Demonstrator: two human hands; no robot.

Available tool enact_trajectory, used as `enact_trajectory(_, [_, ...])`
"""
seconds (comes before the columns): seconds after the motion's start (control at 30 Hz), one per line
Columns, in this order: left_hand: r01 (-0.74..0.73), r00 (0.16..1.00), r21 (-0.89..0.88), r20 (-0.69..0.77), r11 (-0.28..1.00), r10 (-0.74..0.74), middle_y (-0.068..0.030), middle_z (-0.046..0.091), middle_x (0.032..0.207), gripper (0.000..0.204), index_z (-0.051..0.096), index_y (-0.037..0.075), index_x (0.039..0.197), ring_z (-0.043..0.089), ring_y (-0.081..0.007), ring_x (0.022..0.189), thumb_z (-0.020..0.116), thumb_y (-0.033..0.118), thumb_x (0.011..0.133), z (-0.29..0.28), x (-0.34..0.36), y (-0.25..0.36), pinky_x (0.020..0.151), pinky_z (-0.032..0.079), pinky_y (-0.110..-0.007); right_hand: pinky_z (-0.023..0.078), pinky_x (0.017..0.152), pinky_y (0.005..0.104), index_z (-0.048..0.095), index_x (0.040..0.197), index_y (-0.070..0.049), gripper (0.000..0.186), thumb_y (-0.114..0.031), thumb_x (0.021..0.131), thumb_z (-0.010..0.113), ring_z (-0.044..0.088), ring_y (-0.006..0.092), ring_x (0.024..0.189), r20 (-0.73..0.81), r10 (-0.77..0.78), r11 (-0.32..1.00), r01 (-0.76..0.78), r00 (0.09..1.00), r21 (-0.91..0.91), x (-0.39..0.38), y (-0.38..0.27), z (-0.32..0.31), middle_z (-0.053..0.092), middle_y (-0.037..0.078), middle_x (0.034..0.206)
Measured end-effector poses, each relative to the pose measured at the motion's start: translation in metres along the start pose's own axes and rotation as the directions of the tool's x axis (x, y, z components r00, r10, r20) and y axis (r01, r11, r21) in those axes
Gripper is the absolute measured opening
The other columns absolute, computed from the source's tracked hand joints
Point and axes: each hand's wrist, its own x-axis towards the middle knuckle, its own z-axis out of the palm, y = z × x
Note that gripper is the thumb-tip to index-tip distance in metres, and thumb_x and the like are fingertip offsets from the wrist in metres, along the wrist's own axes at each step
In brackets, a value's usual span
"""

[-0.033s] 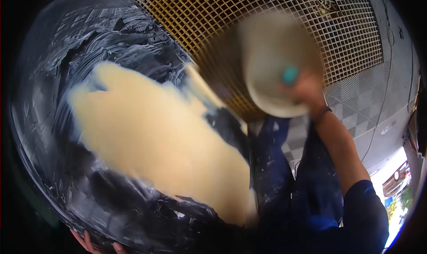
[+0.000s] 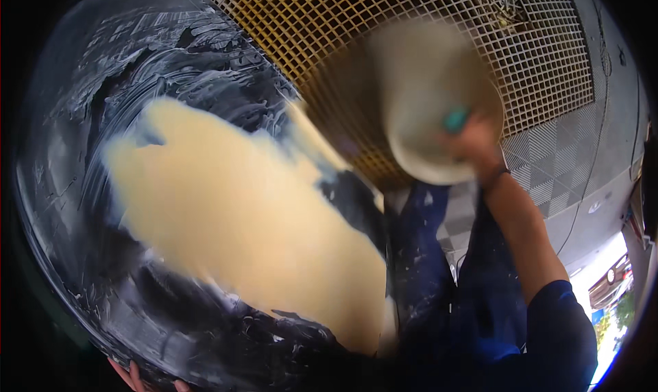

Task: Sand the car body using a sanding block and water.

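A large glossy black curved surface (image 2: 72, 155) fills the left side, streaked with white smears. Across its middle spreads a broad cream-coloured patch (image 2: 247, 217) with uneven, soft edges. My left hand (image 2: 137, 378) is at the near left edge of the black surface. Only some of its fingers show, stretched out and apart. To the right, my right hand (image 2: 480, 141) is closed at the near side of a pale, round, bucket-like container (image 2: 421, 83), blurred by motion. A small teal thing (image 2: 455, 120) shows by the fingers; its kind is too smeared to tell.
A yellowish floor grating (image 2: 301, 32) lies beyond the container. Patterned grey floor tiles (image 2: 555, 148) border it on the right, with a thin cable (image 2: 587, 189) running along the floor. My legs in dark trousers (image 2: 428, 255) stand beside the black surface. Bright daylight enters at lower right.
My right hand and the pale container have shifted slightly to the right. The whole view has moved a little; my left hand stays at the near left edge.
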Motion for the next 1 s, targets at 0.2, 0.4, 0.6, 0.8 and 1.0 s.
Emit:
enact_trajectory(0.2, [0.037,0.999,0.060,0.001,0.998,-0.037,-0.0302,0.030,0.155,0.078,0.044,0.000,0.139,0.033,-0.0439,0.143,0.062,0.059,0.093,0.007,0.004,0.004,0.115,0.030,-0.059,0.046,0.105,0.0492,0.048,0.142,-0.007,0.073,-0.053,0.088,0.065,0.055,0.0413,0.127,0.051,-0.039,0.934,0.054,0.998,-0.354,0.153,0.116,0.098,0.052,0.029,0.139])
enact_trajectory(0.4, [0.025,0.999,0.120,0.020,0.992,-0.028,-0.0307,0.030,0.155,0.079,0.044,0.001,0.140,0.035,-0.0442,0.141,0.059,0.062,0.093,0.004,0.009,0.000,0.114,0.030,-0.057,0.046,0.102,0.0461,0.061,0.129,-0.002,0.065,-0.055,0.092,0.060,0.061,0.0422,0.119,-0.176,0.034,0.982,-0.001,0.984,0.187,0.158,0.095,0.095,0.064,0.029,0.123])
enact_trajectory(0.6, [0.018,1.000,0.079,0.013,0.997,-0.019,-0.0332,0.030,0.154,0.083,0.047,0.000,0.139,0.034,-0.0481,0.140,0.062,0.065,0.090,-0.004,0.009,-0.001,0.113,0.030,-0.061,0.047,0.100,0.0413,0.051,0.137,0.002,0.060,-0.037,0.094,0.069,0.063,0.0358,0.112,-0.342,-0.065,0.782,0.260,0.937,0.566,-0.053,-0.049,0.034,0.064,0.026,0.121])
enact_trajectory(0.8, [0.003,1.000,0.037,0.023,0.999,-0.004,-0.0330,0.030,0.154,0.083,0.047,-0.001,0.138,0.035,-0.0476,0.140,0.062,0.064,0.090,0.002,0.015,0.010,0.113,0.031,-0.060,0.046,0.098,0.0413,0.052,0.137,0.005,0.067,-0.040,0.091,0.072,0.058,0.0380,0.112,-0.323,-0.490,0.483,0.560,0.810,0.673,-0.035,-0.211,0.111,0.060,0.023,0.118])
enact_trajectory(1.0, [0.023,1.000,0.070,0.016,0.997,-0.024,-0.0335,0.030,0.154,0.082,0.047,-0.002,0.138,0.036,-0.0475,0.140,0.062,0.063,0.091,-0.008,0.008,-0.001,0.112,0.032,-0.060,0.047,0.098,0.0435,0.044,0.148,-0.006,0.078,-0.041,0.086,0.076,0.054,0.0384,0.117,-0.442,-0.674,0.375,0.789,0.592,0.486,-0.129,-0.228,0.079,0.054,0.021,0.127])
